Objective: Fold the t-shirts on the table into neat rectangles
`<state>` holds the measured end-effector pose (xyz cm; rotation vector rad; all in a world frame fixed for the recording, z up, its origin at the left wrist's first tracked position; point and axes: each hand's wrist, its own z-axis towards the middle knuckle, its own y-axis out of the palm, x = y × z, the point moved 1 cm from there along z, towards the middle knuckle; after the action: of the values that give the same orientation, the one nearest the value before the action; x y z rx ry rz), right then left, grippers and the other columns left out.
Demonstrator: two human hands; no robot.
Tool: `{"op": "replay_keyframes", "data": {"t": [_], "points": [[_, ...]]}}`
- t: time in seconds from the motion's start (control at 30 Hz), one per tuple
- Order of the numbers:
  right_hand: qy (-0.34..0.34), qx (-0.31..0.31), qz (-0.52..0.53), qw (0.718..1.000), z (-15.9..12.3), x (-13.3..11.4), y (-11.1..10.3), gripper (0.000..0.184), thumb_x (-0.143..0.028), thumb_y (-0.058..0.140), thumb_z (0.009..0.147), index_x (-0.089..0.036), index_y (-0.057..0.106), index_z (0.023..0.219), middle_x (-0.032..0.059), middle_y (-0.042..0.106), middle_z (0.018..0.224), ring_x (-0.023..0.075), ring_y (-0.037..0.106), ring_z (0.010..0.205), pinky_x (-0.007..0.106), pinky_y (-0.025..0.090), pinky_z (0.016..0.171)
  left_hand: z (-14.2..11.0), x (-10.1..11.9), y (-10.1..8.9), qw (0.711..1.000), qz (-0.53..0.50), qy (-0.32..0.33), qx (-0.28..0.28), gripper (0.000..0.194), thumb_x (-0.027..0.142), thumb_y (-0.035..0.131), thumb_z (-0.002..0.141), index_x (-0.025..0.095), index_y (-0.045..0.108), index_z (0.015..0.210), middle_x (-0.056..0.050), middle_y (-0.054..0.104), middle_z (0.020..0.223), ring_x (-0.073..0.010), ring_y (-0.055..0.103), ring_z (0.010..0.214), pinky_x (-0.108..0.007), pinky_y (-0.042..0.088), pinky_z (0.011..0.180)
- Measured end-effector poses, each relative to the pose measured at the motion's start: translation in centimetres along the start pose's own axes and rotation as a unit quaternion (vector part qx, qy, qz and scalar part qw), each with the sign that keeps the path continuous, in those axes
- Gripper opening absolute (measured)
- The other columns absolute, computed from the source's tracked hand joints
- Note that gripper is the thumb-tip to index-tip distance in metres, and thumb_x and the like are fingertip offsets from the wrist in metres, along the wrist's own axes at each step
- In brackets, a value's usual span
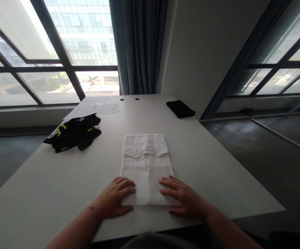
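Observation:
A white garment [148, 185], folded into a narrow rectangle, lies in front of me on the white table. The folded layers show as a band across its middle, and its far part has a curved hem. My left hand [119, 196] rests on its near left side, fingers stretched out over the cloth and the thumb by the near edge. On the near right side, my right hand [179, 195] lies in much the same way, fingers spread on top and thumb low at the edge. What kind of garment it is cannot be made out.
A crumpled black garment [78, 133] with yellow and white marks lies at the left table edge. Behind it are printed paper sheets [92, 107]. A folded black cloth [180, 108] lies far right. The white table [204, 166] ends before a curtain [141, 48] and windows.

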<state>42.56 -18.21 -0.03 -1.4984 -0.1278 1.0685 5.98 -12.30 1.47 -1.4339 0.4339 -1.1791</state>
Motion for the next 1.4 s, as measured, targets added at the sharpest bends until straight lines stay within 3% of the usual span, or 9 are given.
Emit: {"op": "replay_keyframes", "data": {"t": [0.13,0.23,0.4,0.6,0.77,0.93,1.1,1.27,1.4], "points": [[0.025,0.06,-0.02,0.998,-1.0,0.1,1.1,0.049,-0.009,0.06,0.086,-0.023,0.065,0.133,0.012,0.058,0.149,0.0265,0.048,0.144,0.049,0.038,0.122,-1.0,0.4,0.9,0.999,0.007,-0.018,0.026,0.048,0.021,0.069,0.079,0.027,0.062,0.127,-0.01,0.062,0.139,-0.0286,0.058,0.129,-0.046,0.046,0.113],[0.04,0.13,-0.009,0.991,-0.9,0.5,1.3,0.05,-0.002,0.053,0.083,-0.022,0.066,0.126,0.0121,0.067,0.133,0.024,0.06,0.128,0.044,0.049,0.112,-1.1,-0.6,1.5,0.998,0.01,-0.031,0.053,0.061,0.005,0.057,0.069,0.026,0.061,0.126,-0.007,0.064,0.138,-0.0262,0.059,0.129,-0.044,0.047,0.113],[0.065,0.151,0.025,0.986,-0.4,-0.1,0.4,0.032,-0.008,0.061,0.084,-0.023,0.07,0.111,0.0107,0.07,0.117,0.0231,0.066,0.109,0.038,0.056,0.098,-1.4,-1.3,1.4,0.995,-0.03,-0.071,0.064,0.066,0.004,0.054,0.066,0.027,0.061,0.127,-0.005,0.066,0.138,-0.0221,0.063,0.126,-0.039,0.05,0.111],[0.013,0.121,0.052,0.991,-1.2,-0.5,-0.5,0.027,-0.024,0.06,0.098,-0.023,0.073,0.12,0.0124,0.071,0.123,0.0233,0.066,0.117,0.039,0.053,0.105,-2.0,-0.9,0.9,0.993,-0.025,-0.067,0.092,0.028,0.023,0.058,0.092,0.028,0.069,0.116,-0.004,0.077,0.117,-0.021,0.071,0.116,-0.035,0.054,0.106],[0.024,0.129,0.095,0.987,-2.4,-1.1,-1.1,0.032,-0.041,0.054,0.104,-0.022,0.073,0.123,0.0131,0.074,0.121,0.0242,0.068,0.116,0.04,0.053,0.103,-2.4,0.0,0.9,0.988,-0.001,-0.096,0.122,0.023,0.033,0.051,0.1,0.027,0.071,0.11,-0.005,0.08,0.104,-0.0209,0.076,0.098,-0.031,0.061,0.089],[0.079,0.174,0.166,0.967,-2.8,-2.5,-2.3,0.04,-0.046,0.041,0.107,-0.02,0.072,0.108,0.0096,0.075,0.101,0.0229,0.071,0.095,0.035,0.057,0.088,-2.6,1.8,0.1,0.976,-0.013,-0.111,0.188,0.025,0.037,0.047,0.103,0.026,0.07,0.107,-0.005,0.079,0.097,-0.021,0.077,0.089,-0.031,0.061,0.081],[0.096,0.264,0.157,0.947,-2.6,-4.1,-4.5,0.043,-0.051,0.044,0.105,-0.021,0.069,0.088,0.0048,0.07,0.08,0.0204,0.066,0.074,0.031,0.053,0.07,-1.9,4.8,-2.2,0.966,0.0,-0.119,0.231,0.027,0.039,0.044,0.105,0.025,0.067,0.101,-0.004,0.077,0.085,-0.0196,0.074,0.074,-0.028,0.059,0.071],[0.188,0.369,0.114,0.903,-0.1,-4.1,-6.0,0.045,-0.056,0.043,0.104,-0.023,0.062,0.08,0.0013,0.059,0.07,0.0183,0.055,0.065,0.027,0.046,0.06,0.7,5.4,-4.3,0.943,0.007,-0.212,0.258,0.033,0.045,0.036,0.106,0.024,0.061,0.102,0.0,0.069,0.07,-0.0197,0.068,0.061,-0.029,0.05,0.061],[0.272,0.393,0.054,0.877,5.1,-0.6,-6.0,0.042,-0.054,0.039,0.104,-0.023,0.055,0.079,-0.0004,0.058,0.07,0.0177,0.055,0.068,0.026,0.043,0.063,5.0,1.7,-4.5,0.913,0.033,-0.333,0.232,0.035,0.046,0.033,0.107,0.023,0.059,0.104,-0.004,0.072,0.077,-0.0246,0.071,0.076,-0.031,0.047,0.066]]}}
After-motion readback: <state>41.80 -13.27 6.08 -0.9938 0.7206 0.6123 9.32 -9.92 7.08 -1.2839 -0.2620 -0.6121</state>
